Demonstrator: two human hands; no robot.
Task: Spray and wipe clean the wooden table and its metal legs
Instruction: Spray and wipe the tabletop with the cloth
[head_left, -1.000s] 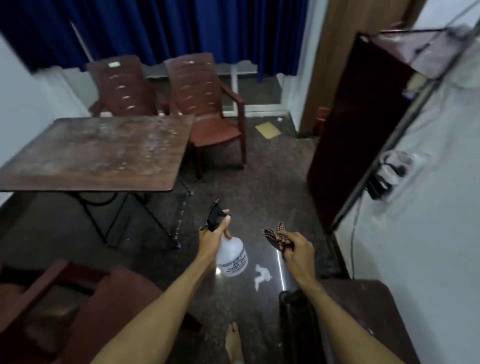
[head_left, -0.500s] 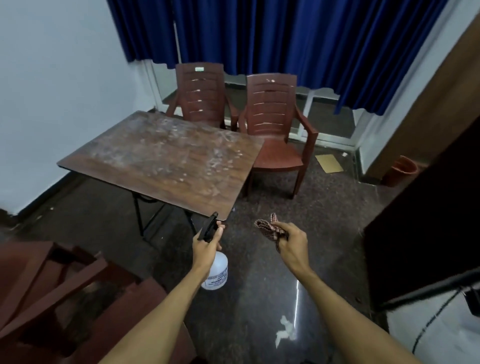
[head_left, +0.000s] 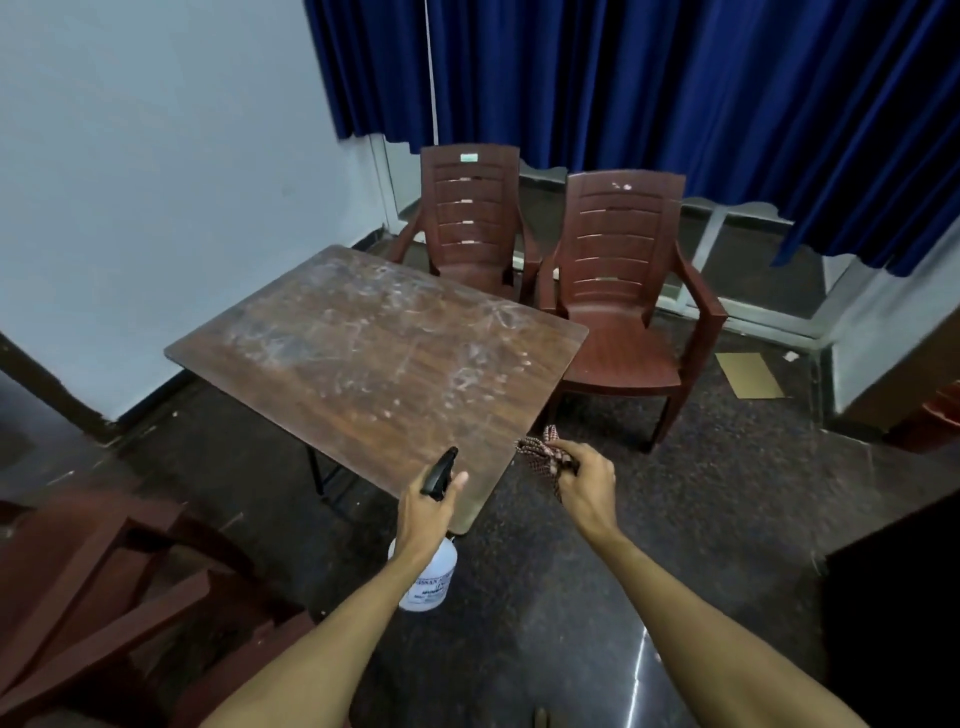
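Wooden table surface (head_left: 374, 353) – rectangular, dark brown, ctr of view, one long edge near the white wall (head_left: 156, 182). Top is covered in pale smears, scratches and white specks. Black metal legs (head_left: 317, 475) show under the near-left edge; the rest of the frame is hidden by the top.

Left hand (head_left: 423, 512): fingers curled round the neck of a spray bottle (head_left: 428, 582), held at the near corner of the surface. One digit lies along the right side of the black trigger head (head_left: 439, 473), and the nozzle points toward the top. Bottle body is translucent white and hangs below the hand. It carries dark-blue print; "ISSAN" is partly legible and the other lines are too blurred to read.

Right hand (head_left: 587, 486): fingers closed on a bunched cloth (head_left: 540, 457) with a brown/white patterned weave, held just right of the near corner, apart from the top.

Surroundings:
- Two brown plastic armchairs at the far end – left chair (head_left: 470, 218) has a small pale-green sticker on the top slat, txt unreadable; right chair (head_left: 623, 270) stands beside the far-right corner.
- Blue curtain (head_left: 623, 78) hangs behind the chairs.
- Dark speckled floor (head_left: 675, 545) with a flat piece of cardboard (head_left: 750, 374) right of the chairs.
- Brown furniture (head_left: 104, 597) at lower left, type unclear.
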